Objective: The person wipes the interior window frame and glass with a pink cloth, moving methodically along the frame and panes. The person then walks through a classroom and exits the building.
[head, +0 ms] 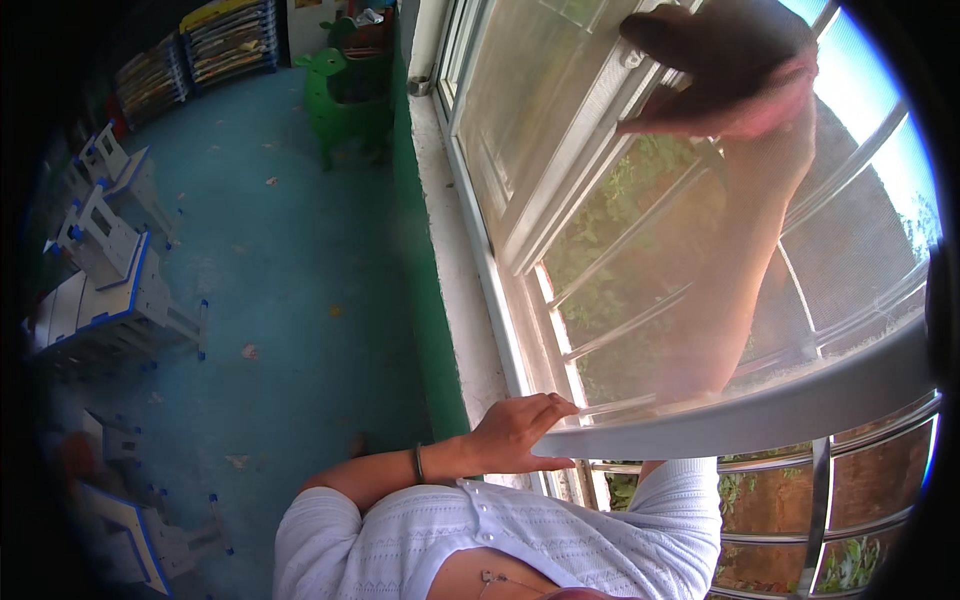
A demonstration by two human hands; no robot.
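My left hand [517, 431] grips the near end of a pale-framed window screen [720, 431], with the fingers above the frame and the thumb below it. A dark bracelet is on that wrist. My right arm passes under the frame and reaches up behind the translucent mesh. At its end, my right hand [731, 67] is dark and blurred, with a pink area along its lower side. It is beside a small white fitting [632, 56] on the upright of the window sash [577, 142]. Whether it holds anything is unclear.
Metal security bars [821, 510] stand outside, before foliage and a brown wall. A worn white sill [450, 247] tops the green wall. White-and-blue chairs [105, 232] rest on tables to the left. Farther back are a green animal-shaped seat [330, 97] and stacked cots [232, 41].
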